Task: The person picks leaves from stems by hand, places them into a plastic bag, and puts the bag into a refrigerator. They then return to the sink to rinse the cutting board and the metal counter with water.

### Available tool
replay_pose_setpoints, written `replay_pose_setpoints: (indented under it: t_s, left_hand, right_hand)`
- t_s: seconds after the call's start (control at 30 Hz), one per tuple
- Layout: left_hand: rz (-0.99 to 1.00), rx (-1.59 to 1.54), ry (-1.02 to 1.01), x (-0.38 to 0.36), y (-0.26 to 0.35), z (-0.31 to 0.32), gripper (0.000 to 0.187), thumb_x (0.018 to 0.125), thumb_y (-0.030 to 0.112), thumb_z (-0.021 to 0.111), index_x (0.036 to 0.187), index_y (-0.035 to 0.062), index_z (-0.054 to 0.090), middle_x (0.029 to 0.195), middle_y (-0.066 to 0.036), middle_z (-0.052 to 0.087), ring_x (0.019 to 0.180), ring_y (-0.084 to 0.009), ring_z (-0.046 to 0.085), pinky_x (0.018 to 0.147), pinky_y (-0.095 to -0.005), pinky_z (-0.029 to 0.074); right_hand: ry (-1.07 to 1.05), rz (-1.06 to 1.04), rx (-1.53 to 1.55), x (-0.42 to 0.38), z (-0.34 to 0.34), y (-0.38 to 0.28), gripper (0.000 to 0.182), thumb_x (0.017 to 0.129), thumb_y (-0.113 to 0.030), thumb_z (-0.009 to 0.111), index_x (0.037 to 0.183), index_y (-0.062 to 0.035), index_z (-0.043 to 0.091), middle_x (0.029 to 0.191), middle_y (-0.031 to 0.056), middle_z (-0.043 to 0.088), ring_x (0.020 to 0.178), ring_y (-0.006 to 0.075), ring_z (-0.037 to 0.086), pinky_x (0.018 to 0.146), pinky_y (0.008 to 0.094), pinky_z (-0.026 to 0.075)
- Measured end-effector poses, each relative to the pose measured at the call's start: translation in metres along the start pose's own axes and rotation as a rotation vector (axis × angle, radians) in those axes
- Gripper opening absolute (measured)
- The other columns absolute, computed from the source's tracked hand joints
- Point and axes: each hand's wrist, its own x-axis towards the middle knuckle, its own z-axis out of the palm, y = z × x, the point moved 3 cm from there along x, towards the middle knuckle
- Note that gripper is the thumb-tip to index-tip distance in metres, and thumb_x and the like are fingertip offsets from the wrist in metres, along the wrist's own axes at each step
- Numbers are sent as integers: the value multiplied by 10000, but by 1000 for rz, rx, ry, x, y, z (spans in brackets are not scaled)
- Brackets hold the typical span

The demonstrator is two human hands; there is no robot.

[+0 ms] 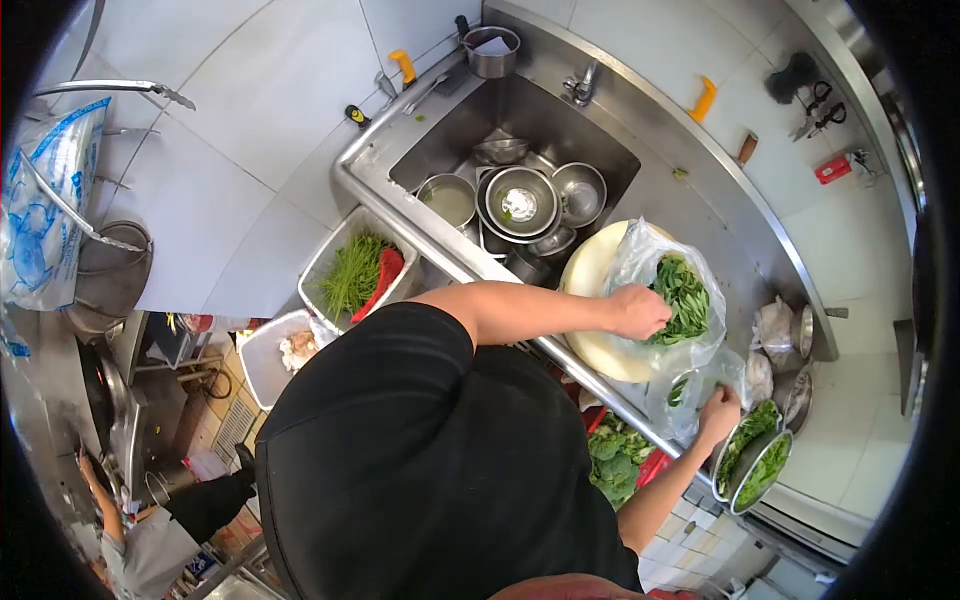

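Note:
My left hand (640, 312) is closed at the near edge of a heap of leafy greens (684, 298), its fingertips among the leaves. The greens lie in an opened clear plastic bag (640, 260), spread over a round pale cutting board (590, 262). Lower right, my right hand (719, 411) pinches the edge of a second clear plastic bag (668, 412), which has a few dark leaves (678, 392) in it. Just beyond my right hand are metal bowls (757, 472) of green leaves.
A steel sink (520, 95) holds several bowls and pots, including a steel bowl (521, 200). A tub (310, 283) of long green stalks and another white tub (262, 362) stand behind me. Broccoli (617, 458) sits below the counter. Another person (160, 545) works at lower left.

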Motion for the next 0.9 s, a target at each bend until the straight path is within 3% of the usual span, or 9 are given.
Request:
replay_pose_setpoints:
  t_s: [0.07, 0.13, 0.17, 0.27, 0.3, 0.4, 0.53, 0.63, 0.9]
  left_hand:
    - [16, -52, -26, -4, 0, 8, 216, 840, 281, 587, 781, 77, 628, 775, -151, 656, 745, -364, 650, 680, -487, 520]
    - [67, -110, -100, -11, -2, 19, 236, 835, 291, 572, 782, 72, 639, 783, -158, 657, 753, -370, 646, 679, -493, 513]
    - [41, -138, -196, -13, -6, 29, 248, 829, 300, 552, 800, 78, 657, 788, -158, 654, 764, -378, 639, 672, -501, 498]
    - [52, -192, -218, -32, -7, 23, 235, 854, 319, 589, 838, 103, 681, 810, -132, 670, 767, -349, 645, 656, -475, 496]
    - [53, -212, -243, -36, -4, 15, 220, 878, 298, 589, 857, 103, 689, 816, -128, 680, 765, -335, 656, 657, -459, 503]
    - [-33, -301, -301, -42, 4, -3, 229, 903, 278, 604, 858, 68, 683, 756, -116, 676, 655, -268, 650, 615, -383, 509]
    - [-237, -545, -590, -50, 9, -5, 291, 959, 304, 575, 906, 31, 663, 746, -58, 673, 599, -154, 618, 577, -296, 497]
    - [-341, -731, -774, -61, 14, 2, 322, 999, 312, 533, 962, 11, 643, 795, -21, 681, 597, -103, 600, 557, -245, 489]
    - [-461, -931, -651, -63, 9, -23, 187, 992, 185, 546, 976, 23, 637, 761, -17, 654, 549, -73, 563, 517, -219, 473]
  right_hand:
    - [157, 18, 182, 17, 24, 20, 307, 860, -247, 648, 1020, 3, 723, 947, 190, 722, 876, 318, 705, 797, 399, 536]
    - [-103, 185, 517, 41, 87, 79, 279, 877, -216, 640, 1018, 9, 725, 908, 120, 734, 742, 264, 680, 694, 387, 524]
    - [-237, 425, 707, 32, 79, 64, 242, 880, -217, 656, 968, -4, 728, 827, 50, 704, 675, 186, 618, 600, 328, 468]
    - [-247, 730, 1095, 21, 98, 75, 109, 858, -205, 680, 827, -101, 661, 658, -19, 600, 548, 101, 499, 496, 284, 384]
    - [-239, 790, 1195, 3, 67, 40, 173, 871, -185, 685, 722, -136, 613, 601, -26, 517, 479, 90, 439, 420, 250, 316]
    - [-318, 916, 1554, -34, 57, 27, 110, 932, -191, 637, 892, -95, 603, 715, -4, 601, 520, 103, 513, 437, 212, 405]
    - [-258, 832, 1585, -104, 44, -51, 122, 974, -212, 585, 1036, -109, 566, 916, 36, 642, 604, 142, 593, 519, 234, 488]
    - [-147, 756, 1627, -134, 56, -88, 122, 976, -202, 592, 1037, -102, 558, 929, 47, 647, 677, 148, 632, 571, 246, 515]
    - [41, 438, 1523, -112, 31, -148, 302, 953, -206, 643, 1154, -23, 511, 989, 88, 628, 711, 141, 641, 594, 238, 506]
